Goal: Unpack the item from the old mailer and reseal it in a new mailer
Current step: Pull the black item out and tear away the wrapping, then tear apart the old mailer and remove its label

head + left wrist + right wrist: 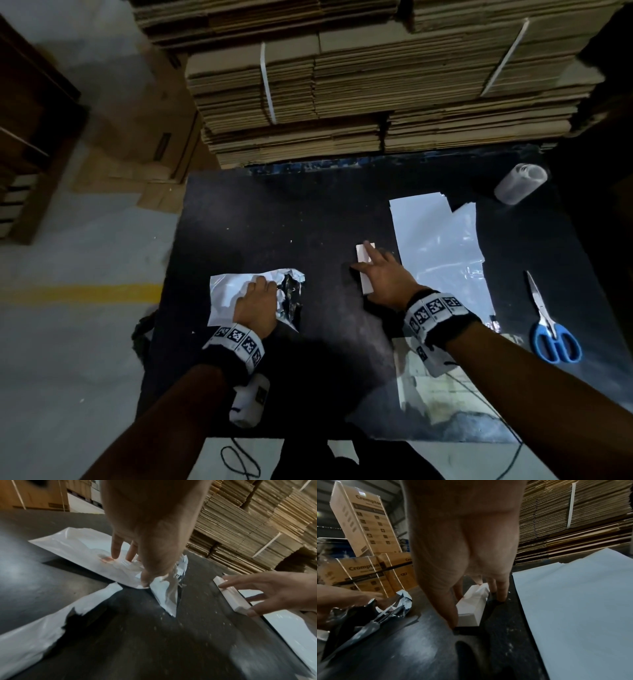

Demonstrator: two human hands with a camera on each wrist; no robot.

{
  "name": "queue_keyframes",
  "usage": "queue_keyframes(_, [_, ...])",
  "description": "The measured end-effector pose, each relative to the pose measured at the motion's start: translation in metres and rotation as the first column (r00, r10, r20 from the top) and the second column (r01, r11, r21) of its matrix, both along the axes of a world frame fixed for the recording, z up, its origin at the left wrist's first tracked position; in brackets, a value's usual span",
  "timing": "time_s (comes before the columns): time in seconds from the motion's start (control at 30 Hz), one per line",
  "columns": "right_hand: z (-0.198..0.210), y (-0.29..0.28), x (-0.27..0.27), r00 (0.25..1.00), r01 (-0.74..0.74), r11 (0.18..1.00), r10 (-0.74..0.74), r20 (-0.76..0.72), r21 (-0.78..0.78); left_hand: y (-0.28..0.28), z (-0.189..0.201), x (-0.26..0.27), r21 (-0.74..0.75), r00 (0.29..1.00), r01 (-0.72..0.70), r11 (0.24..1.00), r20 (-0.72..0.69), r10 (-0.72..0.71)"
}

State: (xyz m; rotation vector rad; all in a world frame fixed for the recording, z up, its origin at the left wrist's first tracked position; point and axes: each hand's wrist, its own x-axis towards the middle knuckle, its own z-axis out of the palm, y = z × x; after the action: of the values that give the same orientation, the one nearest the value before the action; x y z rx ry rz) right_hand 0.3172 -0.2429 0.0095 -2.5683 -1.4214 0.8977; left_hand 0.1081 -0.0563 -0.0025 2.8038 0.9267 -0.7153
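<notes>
Stacked flat cartons wall off the dark bench (260,219). The new mailer (438,253) lies flat at the right; the torn old mailer (226,291) sits under the left hand (255,305), fingers spread flat. The right hand (385,277) has its fingers draped, loosely apart, over the small white box (365,274) (already out). Best to pinch its long sides, then slide it into the new mailer's mouth.

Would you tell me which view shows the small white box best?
The left wrist view: the small white box lies in full length under the right hand. In the head view that hand covers its middle; in the right wrist view only one end shows between the fingers.
</notes>
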Motion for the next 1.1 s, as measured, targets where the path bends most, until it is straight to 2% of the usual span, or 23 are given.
queue_keyframes(0.1, [0.007, 0.004, -0.01, 0.992, 0.129, 0.983, -0.129, -0.01, 0.129, 0.013, 0.007, 0.0, -0.147, 0.998, 0.004, 0.989, 0.06, 0.005])
queue_keyframes(0.17, [0.013, 0.01, -0.024, 0.973, 0.231, 0.939, -0.229, -0.035, 0.257, 0.023, 0.017, -0.004, -0.258, 0.984, 0.008, 0.966, 0.174, 0.039])
queue_keyframes(0.23, [0.022, 0.02, -0.044, 0.951, 0.308, 0.88, -0.293, -0.098, 0.361, 0.037, 0.026, -0.012, -0.284, 0.938, -0.012, 0.959, 0.33, 0.11])
queue_keyframes(0.3, [0.033, 0.032, -0.068, 0.938, 0.345, 0.815, -0.313, -0.147, 0.466, 0.056, 0.034, -0.025, -0.255, 0.889, -0.079, 0.964, 0.42, 0.184])
queue_keyframes(0.37, [0.045, 0.048, -0.097, 0.927, 0.374, 0.753, -0.323, -0.191, 0.542, 0.074, 0.04, -0.041, -0.237, 0.856, -0.19, 0.953, 0.436, 0.279])
queue_keyframes(0.43, [0.052, 0.067, -0.124, 0.921, 0.389, 0.738, -0.318, -0.224, 0.551, 0.089, 0.041, -0.055, -0.25, 0.793, -0.331, 0.91, 0.449, 0.412])
queue_keyframes(0.5, [0.048, 0.09, -0.145, 0.924, 0.38, 0.765, -0.283, -0.258, 0.52, 0.098, 0.037, -0.068, -0.295, 0.749, -0.425, 0.856, 0.416, 0.515])
queue_keyframes(0.6, [0.034, 0.122, -0.167, 0.92, 0.374, 0.806, -0.261, -0.292, 0.459, 0.102, 0.026, -0.081, -0.376, 0.718, -0.481, 0.792, 0.35, 0.602])
queue_keyframes(0.77, [0.011, 0.153, -0.186, 0.896, 0.411, 0.87, -0.331, -0.295, 0.274, 0.098, 0.006, -0.087, -0.575, 0.652, -0.493, 0.653, 0.252, 0.715])
queue_keyframes(0.83, [0.004, 0.158, -0.191, 0.9, 0.394, 0.891, -0.326, -0.289, 0.224, 0.099, -0.009, -0.087, -0.643, 0.601, -0.495, 0.584, 0.232, 0.765])
queue_keyframes(0.93, [-0.002, 0.161, -0.198, 0.911, 0.375, 0.903, -0.318, -0.261, 0.21, 0.096, -0.009, -0.081, -0.782, 0.525, -0.474, 0.405, 0.118, 0.843])
queue_keyframes(1.0, [-0.005, 0.161, -0.202, 0.914, 0.374, 0.9, -0.317, -0.252, 0.223, 0.09, 0.003, -0.077, -0.845, 0.524, -0.453, 0.285, 0.006, 0.852])
queue_keyframes(1.1, [-0.002, 0.162, -0.206, 0.915, 0.38, 0.891, -0.322, -0.245, 0.25, 0.091, 0.006, -0.074, -0.889, 0.497, -0.408, 0.207, -0.026, 0.867])
